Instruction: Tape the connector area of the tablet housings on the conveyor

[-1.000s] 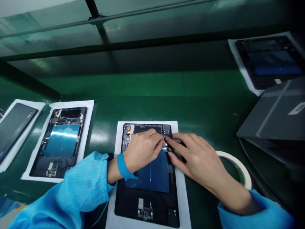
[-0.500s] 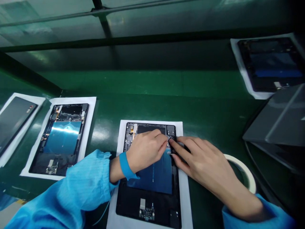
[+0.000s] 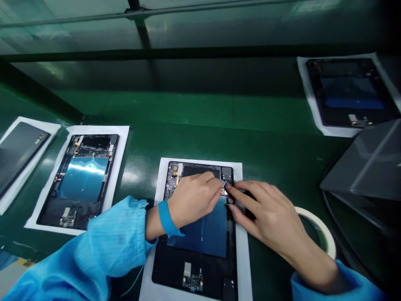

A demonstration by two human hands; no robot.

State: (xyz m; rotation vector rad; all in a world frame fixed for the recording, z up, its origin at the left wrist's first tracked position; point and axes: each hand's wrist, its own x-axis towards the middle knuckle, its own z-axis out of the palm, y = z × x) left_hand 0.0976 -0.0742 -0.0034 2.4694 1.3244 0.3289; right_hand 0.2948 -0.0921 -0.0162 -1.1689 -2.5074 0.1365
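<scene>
An opened tablet (image 3: 216, 267), its inner parts bare, lies on a white sheet (image 3: 246, 267) in front of me. My left hand (image 3: 196, 196) is over its upper half, thumb and fingers pinched together near the right edge. Whatever is in that pinch is hidden. From the right comes my right hand (image 3: 271, 209), fingers stretched and apart. Its index fingertip presses on the tablet's upper right side, by a small dark wire-like part, and the thumb rests lower at the edge. A blue band (image 3: 167, 219) circles my left wrist.
A second opened tablet (image 3: 83, 177) lies on paper at left, beside a closed dark tablet (image 3: 19, 152). Another opened tablet (image 3: 351, 90) is at the back right. A roll of tape (image 3: 327, 236) sits by my right forearm, near a grey box-like object (image 3: 369, 163).
The view has shifted slightly. Both hands stay at the same upper right part of the tablet, with only slight finger movement.
</scene>
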